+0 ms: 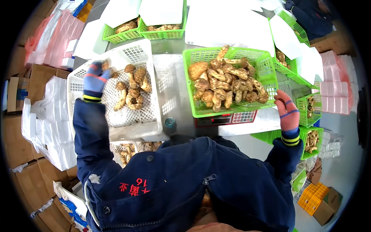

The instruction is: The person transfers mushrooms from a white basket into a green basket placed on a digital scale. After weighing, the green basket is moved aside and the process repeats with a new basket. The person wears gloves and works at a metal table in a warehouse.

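Observation:
My left hand (97,76), in a blue and orange knit glove and blurred, is over the left side of a white plastic basket (158,116). At its fingertips is a brown mushroom (105,65); whether the fingers grip it I cannot tell. Several matsutake-like mushrooms (134,100) lie apart on the basket's mesh floor. A green plastic basket (188,95), heaped with similar mushrooms (229,78), rests on a red digital scale (226,119). My right hand (285,111), in a pink and blue glove, is at that basket's right front corner, fingers slightly bent; it seems to hold no mushroom.
Green baskets (124,36) of mushrooms, partly covered by white sheets, stand behind and to the right. A small teal ring-shaped object (169,122) lies on the metal table (179,127). Cardboard boxes (17,139) line the left. Another person (311,17) is at the upper right.

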Demonstrator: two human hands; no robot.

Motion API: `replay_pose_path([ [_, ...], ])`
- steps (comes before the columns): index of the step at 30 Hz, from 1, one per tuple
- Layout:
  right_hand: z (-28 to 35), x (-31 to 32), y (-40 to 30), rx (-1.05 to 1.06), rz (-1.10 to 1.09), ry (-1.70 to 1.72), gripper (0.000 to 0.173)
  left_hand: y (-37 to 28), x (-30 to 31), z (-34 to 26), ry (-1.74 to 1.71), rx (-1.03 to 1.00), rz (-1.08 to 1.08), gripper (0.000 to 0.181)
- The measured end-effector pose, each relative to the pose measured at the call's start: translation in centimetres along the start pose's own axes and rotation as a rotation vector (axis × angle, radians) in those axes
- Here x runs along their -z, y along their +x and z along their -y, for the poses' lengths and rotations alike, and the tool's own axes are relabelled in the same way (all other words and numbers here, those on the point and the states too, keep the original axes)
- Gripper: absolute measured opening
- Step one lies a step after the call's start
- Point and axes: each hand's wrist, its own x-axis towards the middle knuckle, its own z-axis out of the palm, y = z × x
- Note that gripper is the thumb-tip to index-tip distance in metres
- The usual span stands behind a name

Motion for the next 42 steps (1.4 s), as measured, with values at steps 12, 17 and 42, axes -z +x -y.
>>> replay_pose_path([
  [12, -4.6, 5.2, 0.1, 0.026, 0.044, 0.069, 0.030, -0.7, -18.2, -17.4, 0.079, -0.641, 0.060, 0.028],
  [17, -7.9, 7.4, -0.1, -0.047, 0.069, 0.196, 0.031, -6.3, -11.6, -12.3, 0.042, -0.140, -0.105, 0.011],
  [42, -8.4, 4.5, 2.1, -0.058, 0.018, 0.204, 0.033, -5.6, -16.0, -13.9, 0.287, -0.506, 0.159, 0.043],
])
